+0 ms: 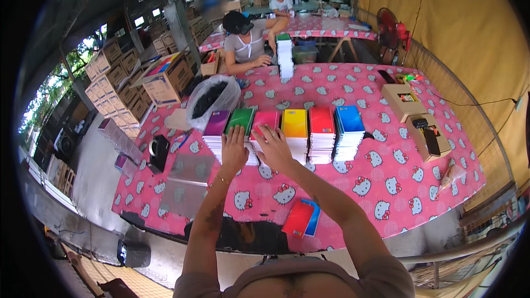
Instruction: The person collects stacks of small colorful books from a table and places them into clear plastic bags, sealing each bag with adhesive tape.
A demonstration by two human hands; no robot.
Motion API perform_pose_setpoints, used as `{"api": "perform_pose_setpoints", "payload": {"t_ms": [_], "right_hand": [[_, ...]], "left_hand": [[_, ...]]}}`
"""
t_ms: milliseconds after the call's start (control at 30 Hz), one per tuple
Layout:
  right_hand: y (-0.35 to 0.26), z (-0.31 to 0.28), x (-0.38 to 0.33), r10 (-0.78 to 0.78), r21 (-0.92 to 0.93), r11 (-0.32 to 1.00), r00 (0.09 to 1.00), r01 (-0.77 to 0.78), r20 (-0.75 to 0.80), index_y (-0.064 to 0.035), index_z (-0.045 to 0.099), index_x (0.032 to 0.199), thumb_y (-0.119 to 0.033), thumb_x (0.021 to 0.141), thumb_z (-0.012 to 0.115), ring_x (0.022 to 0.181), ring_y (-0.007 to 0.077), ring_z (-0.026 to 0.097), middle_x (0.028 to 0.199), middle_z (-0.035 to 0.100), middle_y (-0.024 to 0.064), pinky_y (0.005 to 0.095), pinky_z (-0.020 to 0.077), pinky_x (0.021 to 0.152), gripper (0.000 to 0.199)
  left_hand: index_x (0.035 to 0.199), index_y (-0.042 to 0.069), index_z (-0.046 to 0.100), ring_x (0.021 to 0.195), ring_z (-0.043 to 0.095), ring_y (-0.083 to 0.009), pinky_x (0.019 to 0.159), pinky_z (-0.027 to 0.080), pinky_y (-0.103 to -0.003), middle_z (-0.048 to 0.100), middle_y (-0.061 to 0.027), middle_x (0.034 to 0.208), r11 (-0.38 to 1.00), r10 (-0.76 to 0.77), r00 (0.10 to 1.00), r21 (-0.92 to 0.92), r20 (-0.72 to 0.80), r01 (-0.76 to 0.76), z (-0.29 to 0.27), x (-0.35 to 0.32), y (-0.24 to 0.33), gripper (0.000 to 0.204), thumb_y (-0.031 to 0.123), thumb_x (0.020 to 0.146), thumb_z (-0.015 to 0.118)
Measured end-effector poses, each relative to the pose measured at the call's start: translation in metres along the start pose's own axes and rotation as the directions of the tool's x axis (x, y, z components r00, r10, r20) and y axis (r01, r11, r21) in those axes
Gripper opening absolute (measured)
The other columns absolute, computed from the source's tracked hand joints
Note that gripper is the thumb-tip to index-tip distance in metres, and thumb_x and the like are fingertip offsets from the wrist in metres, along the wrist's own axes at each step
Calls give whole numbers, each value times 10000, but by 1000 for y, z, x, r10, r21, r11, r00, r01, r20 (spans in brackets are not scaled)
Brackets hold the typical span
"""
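Several stacks of notebooks stand side by side in a row across the table, each with a different cover colour. My left hand (234, 146) lies flat on the front of the green notebook stack (241, 118), fingers stretched out. Beside it my right hand (272, 148) rests with spread fingers on the pink notebook stack (265, 117), partly covering it. The purple notebook stack (216, 122) is at the left end. To the right stand the yellow notebook stack (295, 124), the red notebook stack (321, 124) and the blue notebook stack (349, 121).
A loose red notebook (300, 218) overlaps a blue one near the front edge of the pink patterned table (361, 187). A tape dispenser (159, 153), a clear plastic sheet (190, 176) and a plastic bag (214, 102) lie left. Cardboard trays (402, 102) sit right. A co-worker (245, 47) sits opposite.
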State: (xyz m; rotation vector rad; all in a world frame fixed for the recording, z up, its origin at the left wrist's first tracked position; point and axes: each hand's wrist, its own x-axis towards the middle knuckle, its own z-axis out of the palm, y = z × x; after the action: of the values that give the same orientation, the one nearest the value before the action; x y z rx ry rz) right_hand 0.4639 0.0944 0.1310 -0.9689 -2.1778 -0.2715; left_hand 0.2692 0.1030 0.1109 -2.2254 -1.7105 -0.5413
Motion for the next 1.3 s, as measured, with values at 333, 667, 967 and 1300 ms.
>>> {"api": "perform_pose_setpoints", "payload": {"t_ms": [333,667,967,1300], "right_hand": [[18,-163,76,-30,-118,993,912,-20,-410,-45,574,1333,-214,804,726,1268,383,471,1473,426,194,519,407,972,575],[12,-218,109,68,-142,980,898,-142,-434,-101,629,1320,-268,794,765,1258,394,424,1534,398,138,503,370,995,568],[-16,-202,144,-39,-118,993,885,-18,-465,-39,600,1308,-301,783,739,1273,406,407,1509,378,208,518,371,971,603],[-20,-213,169,159,-35,978,848,-205,-506,-84,639,1308,-394,808,731,1347,476,335,1543,292,324,564,331,1018,595]], "left_hand": [[1470,-36,362,1439,309,-406,1166,245,-581,383,-215,1516,999,-20,982,-41,-186,13,19,-4,9,772,153,783,660],[1460,-37,369,1432,314,-405,1164,248,-583,392,-208,1503,998,-36,982,-60,-186,25,17,-4,11,762,150,782,663],[1481,-33,331,1444,290,-395,1172,237,-581,367,-204,1522,997,-63,988,-53,-144,56,18,-4,15,833,183,768,703],[1482,-45,306,1451,257,-413,1170,219,-597,336,-222,1528,998,-62,990,-38,-126,58,22,-4,12,846,199,778,707]]}}
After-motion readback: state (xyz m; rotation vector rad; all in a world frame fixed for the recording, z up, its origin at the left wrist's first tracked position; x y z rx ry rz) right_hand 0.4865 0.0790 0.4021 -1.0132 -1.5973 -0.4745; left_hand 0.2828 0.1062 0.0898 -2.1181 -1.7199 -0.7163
